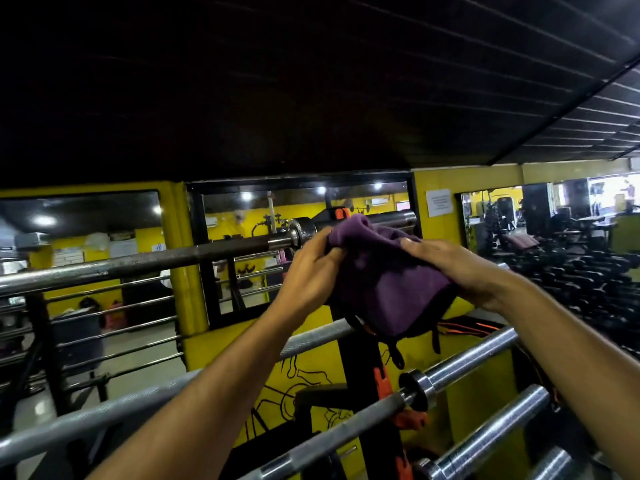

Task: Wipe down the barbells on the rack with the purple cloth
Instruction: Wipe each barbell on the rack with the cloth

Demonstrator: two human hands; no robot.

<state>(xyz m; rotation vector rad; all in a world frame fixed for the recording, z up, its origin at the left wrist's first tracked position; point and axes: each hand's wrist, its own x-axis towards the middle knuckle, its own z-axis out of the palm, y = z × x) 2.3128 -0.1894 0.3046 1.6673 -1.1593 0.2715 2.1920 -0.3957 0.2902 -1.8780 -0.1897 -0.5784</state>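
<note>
The purple cloth (388, 271) is bunched between both my hands, just in front of the sleeve end of the top barbell (145, 259). My left hand (311, 268) pinches the cloth's left edge near the bar's collar. My right hand (453, 265) lies over the cloth's right side with fingers curled onto it. Lower barbells (478, 358) lie on the black rack (356, 362) beneath my arms. The cloth hides part of the top bar's sleeve.
Yellow walls and mirrors (298, 216) stand behind the rack. Rows of dark dumbbells (585, 271) fill the right side. Orange clips (381, 379) sit on the rack upright. A black strap hangs below the cloth.
</note>
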